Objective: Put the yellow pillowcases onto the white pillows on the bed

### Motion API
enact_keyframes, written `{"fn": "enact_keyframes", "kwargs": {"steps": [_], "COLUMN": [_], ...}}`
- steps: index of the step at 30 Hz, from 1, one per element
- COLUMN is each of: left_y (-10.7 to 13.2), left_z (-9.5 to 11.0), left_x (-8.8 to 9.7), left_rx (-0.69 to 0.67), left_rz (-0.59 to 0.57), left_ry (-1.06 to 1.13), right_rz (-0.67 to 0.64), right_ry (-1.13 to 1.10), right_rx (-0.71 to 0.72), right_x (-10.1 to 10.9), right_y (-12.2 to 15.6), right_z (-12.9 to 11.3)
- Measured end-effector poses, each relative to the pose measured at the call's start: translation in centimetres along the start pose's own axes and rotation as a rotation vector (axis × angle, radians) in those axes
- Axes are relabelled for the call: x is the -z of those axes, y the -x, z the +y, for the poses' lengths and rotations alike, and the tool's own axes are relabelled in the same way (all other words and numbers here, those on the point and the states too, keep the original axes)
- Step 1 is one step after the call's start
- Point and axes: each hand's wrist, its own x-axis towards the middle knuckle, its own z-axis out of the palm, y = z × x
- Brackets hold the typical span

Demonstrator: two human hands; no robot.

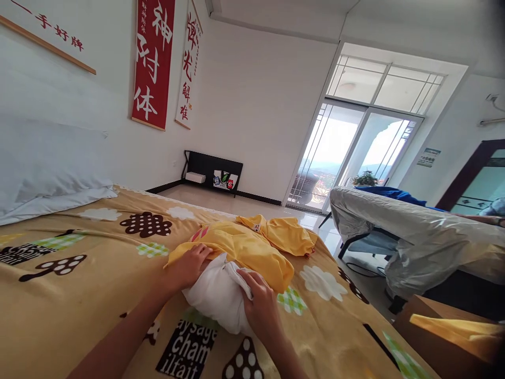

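A plump white cushion insert (219,295) lies on the tan patterned bedsheet (106,300), its far end tucked into a yellow cloth cover (248,247). The cover's body looks filled out, and a flatter part of the yellow fabric stretches off to the far right. My left hand (192,266) is closed on the near left edge of the cover, beside the insert. With bent fingers, my right hand (258,297) grips a fold of the white insert on its right side. My fingertips are partly hidden in the fabric on both sides.
White pillows (55,168) rest at the bed's left end. On the right stands a plastic-covered table (418,221), and near the bed's edge is a cardboard box (437,326) with yellow cloth (461,329) on it. A low black shelf (215,166) stands against the wall.
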Motion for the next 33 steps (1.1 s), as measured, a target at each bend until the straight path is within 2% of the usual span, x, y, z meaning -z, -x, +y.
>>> {"fn": "enact_keyframes", "kwargs": {"steps": [5,9,12,14,16,20,22,26,33], "left_y": [-0.1,-0.2,-0.3,-0.4,-0.4,-0.3,-0.2,-0.1,-0.8], "left_z": [-0.8,-3.1,-4.2,-4.1,-3.4,-1.5,-1.0,-1.1,-2.8], "left_x": [-1.9,-1.7,-1.2,-1.3,-1.5,-1.8,-1.6,-1.7,-3.9], "left_rx": [-0.016,0.02,0.105,0.153,0.145,-0.059,-0.096,-0.034,0.092], "left_rz": [0.14,0.276,0.29,0.306,0.284,0.059,0.014,0.041,0.144], "left_ry": [-0.19,-0.36,-0.431,-0.431,-0.385,-0.182,-0.145,-0.175,-0.343], "right_rz": [-0.147,-0.194,-0.213,-0.237,-0.249,-0.253,-0.25,-0.285,-0.416], "right_ry": [0.213,0.302,0.281,0.241,0.201,0.154,0.152,0.143,0.089], "right_rx": [0.004,0.009,-0.013,-0.031,-0.04,-0.003,0.017,0.05,0.213], "right_x": [-1.4,-1.8,-2.0,-2.1,-2.1,-1.9,-1.7,-1.7,-2.2], "right_y": [0.9,1.2,1.1,0.8,0.6,0.3,0.3,0.7,2.2], "right_z": [-1.6,-1.8,-1.4,-1.0,-0.5,0.2,0.2,-0.9,-3.3]}}
